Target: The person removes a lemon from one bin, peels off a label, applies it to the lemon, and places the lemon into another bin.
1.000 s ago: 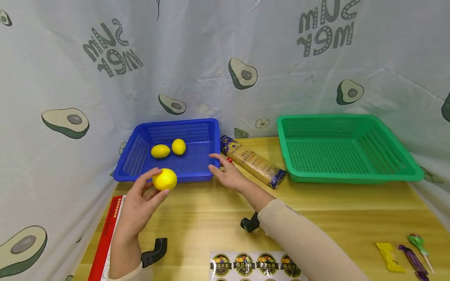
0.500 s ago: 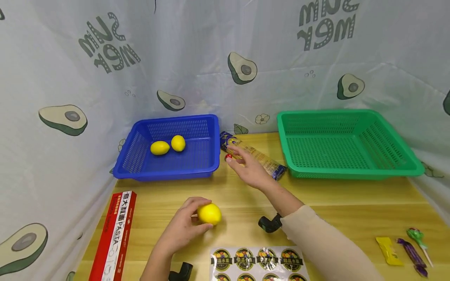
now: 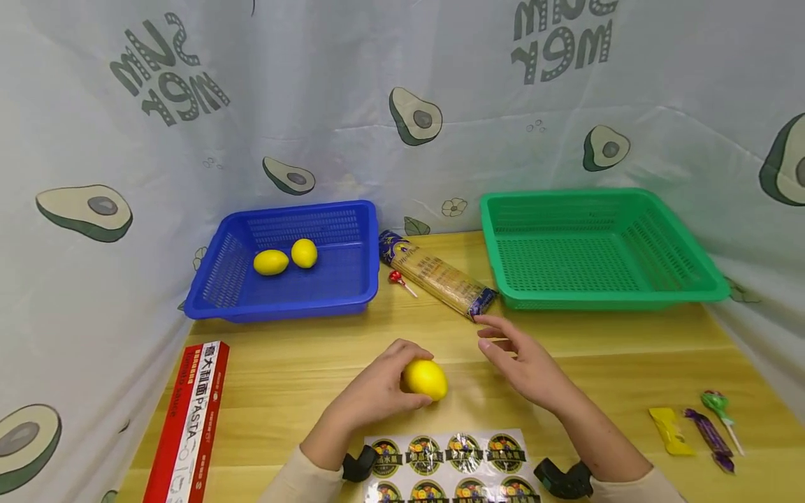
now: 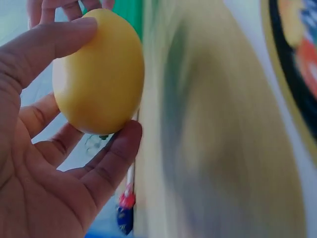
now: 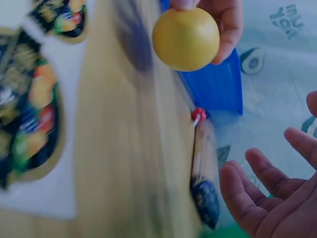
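A yellow lemon is held by my left hand over the middle of the table, thumb on one side and fingers on the other. In the left wrist view the lemon shows whole between thumb and fingertips. My right hand is to the right of it, fingers loosely spread and holding nothing; in the right wrist view its fingers are apart from the lemon. Two more lemons lie in the blue basket at the back left.
A green basket stands at the back right. Between the baskets lie a pasta packet and a red lollipop. A red pasta box lies left, a sticker sheet in front. Wrapped sweets and a green lollipop lie right.
My left hand has carried the lemon from in front of the blue basket to the right and nearer. My right hand has left the blue basket's rim and come right and nearer.
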A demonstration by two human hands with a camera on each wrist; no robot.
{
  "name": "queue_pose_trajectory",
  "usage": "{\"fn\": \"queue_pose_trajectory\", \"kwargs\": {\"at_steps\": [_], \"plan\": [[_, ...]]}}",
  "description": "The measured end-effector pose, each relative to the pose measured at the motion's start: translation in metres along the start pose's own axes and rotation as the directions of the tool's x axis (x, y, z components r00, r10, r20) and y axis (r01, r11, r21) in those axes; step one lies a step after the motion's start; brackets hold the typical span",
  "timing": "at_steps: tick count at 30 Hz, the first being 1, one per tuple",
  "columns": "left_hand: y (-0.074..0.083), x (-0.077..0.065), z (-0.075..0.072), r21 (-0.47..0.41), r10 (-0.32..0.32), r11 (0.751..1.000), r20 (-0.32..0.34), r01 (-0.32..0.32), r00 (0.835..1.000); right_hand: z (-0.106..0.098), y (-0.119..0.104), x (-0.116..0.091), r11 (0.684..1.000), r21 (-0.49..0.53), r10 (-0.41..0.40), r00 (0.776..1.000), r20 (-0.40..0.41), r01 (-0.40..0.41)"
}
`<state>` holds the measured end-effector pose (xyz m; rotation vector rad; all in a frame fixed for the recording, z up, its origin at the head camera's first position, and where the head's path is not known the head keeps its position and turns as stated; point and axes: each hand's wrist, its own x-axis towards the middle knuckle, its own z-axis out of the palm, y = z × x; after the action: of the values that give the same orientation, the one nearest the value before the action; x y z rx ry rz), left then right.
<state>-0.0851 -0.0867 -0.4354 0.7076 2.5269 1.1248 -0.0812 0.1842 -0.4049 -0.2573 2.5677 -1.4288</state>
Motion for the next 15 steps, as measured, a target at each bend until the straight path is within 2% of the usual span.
{"fn": "queue_pose_trajectory", "kwargs": {"at_steps": [5,8,10,13,15], "plan": [[0.001,0.017,0.003,0.037,0.024,0.999,0.011,-0.024,1.000,-0.003,0.018,-0.018,0.997,0.006,0.072,0.997,0.024,-0.072],[-0.001,0.025,0.004,0.043,0.041,0.998,0.019,-0.042,0.999,-0.002,0.028,-0.030,0.997,-0.014,0.073,0.991,0.113,-0.072],[-0.003,0.028,0.004,0.043,0.050,0.998,0.027,-0.051,0.998,0.000,0.034,-0.040,0.999,-0.037,0.045,0.977,0.208,-0.038],[-0.003,0.029,0.005,0.029,0.053,0.998,0.039,-0.054,0.998,0.002,0.042,-0.053,0.993,-0.115,0.004,0.940,0.341,0.037],[-0.002,0.028,0.005,0.017,0.049,0.999,0.043,-0.050,0.998,0.004,0.046,-0.060,0.974,-0.202,-0.018,0.925,0.379,0.102]]}}
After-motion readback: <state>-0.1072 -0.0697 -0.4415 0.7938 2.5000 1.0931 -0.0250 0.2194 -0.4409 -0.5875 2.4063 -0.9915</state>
